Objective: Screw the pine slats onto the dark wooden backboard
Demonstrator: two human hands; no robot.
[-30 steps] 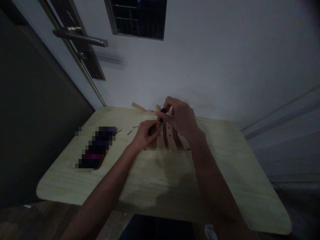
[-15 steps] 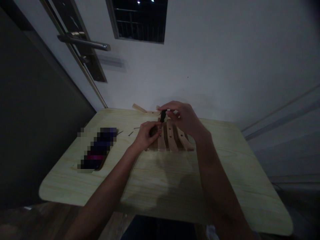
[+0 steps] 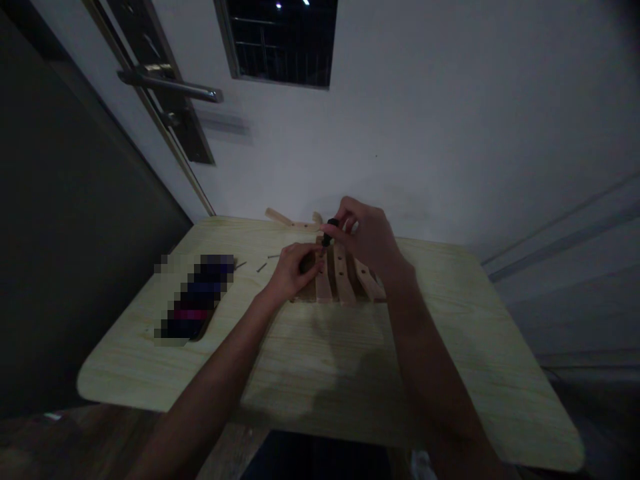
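My right hand (image 3: pixel 367 235) has its grip, thumb against fingers, pinching the stubby black handle of a black-handled screwdriver (image 3: pixel 330 231), which leans slightly over the far left part of a flat brown wooden board (image 3: pixel 359 289). My left hand (image 3: pixel 293 268) lies at the board's left side, thumb and forefinger curled around the tool's lower end, on the leftmost of three pale, bent wooden strips with dark holes (image 3: pixel 324 289); whether those fingertips pinch anything or only steady it, I cannot tell.

I judge the screwdriver light and stiff, its handle best taken round the thick part, clear of the narrow end. The strips look light and rigid, likely smooth enough to slide on the board, so pressing down beside the holes should suit them best.

Beyond the board lies another pale curved wooden piece (image 3: pixel 279 217); to its left on the pale wood-grained worktop (image 3: pixel 425 360) are thin grey metal screws (image 3: pixel 261 267) and, farther left, a dark, pixelated flat device (image 3: pixel 195 297).
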